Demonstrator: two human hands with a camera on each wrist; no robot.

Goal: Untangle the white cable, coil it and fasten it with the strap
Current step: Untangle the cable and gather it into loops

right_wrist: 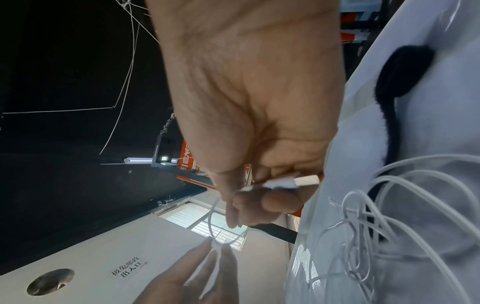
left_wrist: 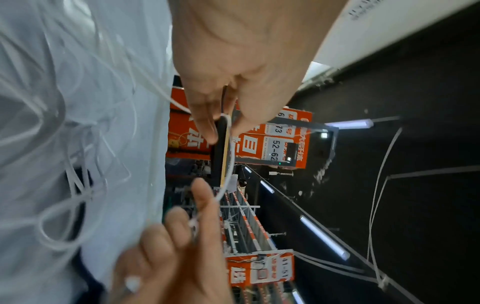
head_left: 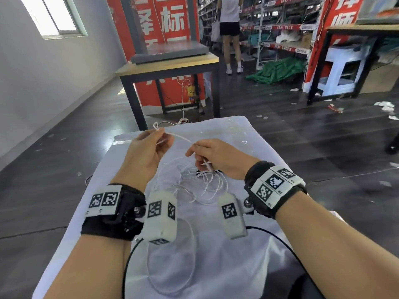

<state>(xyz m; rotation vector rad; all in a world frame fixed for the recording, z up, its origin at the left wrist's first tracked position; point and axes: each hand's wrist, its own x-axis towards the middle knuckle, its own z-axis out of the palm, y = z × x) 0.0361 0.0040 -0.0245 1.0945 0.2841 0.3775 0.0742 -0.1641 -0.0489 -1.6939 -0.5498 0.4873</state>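
Note:
The thin white cable [head_left: 201, 182] lies in a loose tangle on the cloth between my wrists. One strand rises from it and spans both hands. My left hand [head_left: 160, 131] pinches a small loop of it between thumb and forefinger, raised over the table's far left; the pinch [left_wrist: 223, 127] shows close up. My right hand [head_left: 195, 152] grips the same strand, with the white plug [right_wrist: 306, 181] sticking out under its curled fingers [right_wrist: 270, 202]. The black strap [right_wrist: 405, 72] lies flat on the cloth beside the tangle [right_wrist: 376, 226], partly hidden under my right hand.
The small table has a white cloth [head_left: 248, 244] over it and a clear plastic oval [head_left: 172, 266] lies near me. Black device leads [head_left: 127, 266] hang at both sides. Beyond stand a wooden table [head_left: 166, 65], red banners, shelves, and a person [head_left: 231, 33].

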